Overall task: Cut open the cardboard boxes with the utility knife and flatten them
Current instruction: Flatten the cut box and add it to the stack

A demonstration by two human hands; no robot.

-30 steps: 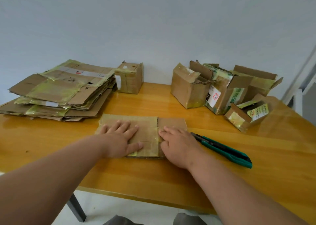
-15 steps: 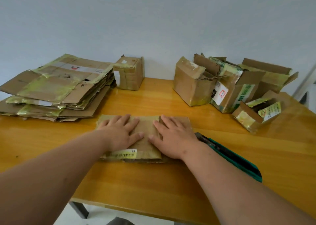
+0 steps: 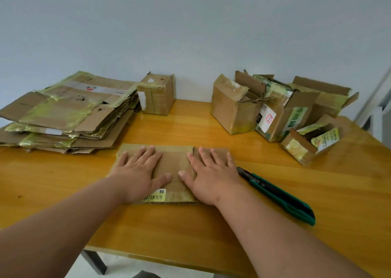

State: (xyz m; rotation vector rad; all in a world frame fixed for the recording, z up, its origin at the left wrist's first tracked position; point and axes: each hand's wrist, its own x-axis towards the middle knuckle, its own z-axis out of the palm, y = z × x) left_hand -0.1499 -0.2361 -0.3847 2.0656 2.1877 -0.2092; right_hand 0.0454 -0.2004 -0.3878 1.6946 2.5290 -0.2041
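Note:
A flattened brown cardboard box (image 3: 175,163) with a yellow barcode label lies on the wooden table (image 3: 190,231) in front of me. My left hand (image 3: 139,172) presses flat on its left half, fingers straight and spread. My right hand (image 3: 211,172) presses flat on its right half the same way. A green utility knife (image 3: 277,195) lies on the table just right of my right wrist, apart from both hands.
A stack of flattened boxes (image 3: 67,112) sits at the back left. A small taped box (image 3: 157,96) stands against the wall. Several opened and taped boxes (image 3: 275,108) crowd the back right. The table's near edge runs below my forearms.
A flap was folded over, so the barcode side now faces up. Both hands slid to spread wider over the flattened box. The knife has not moved.

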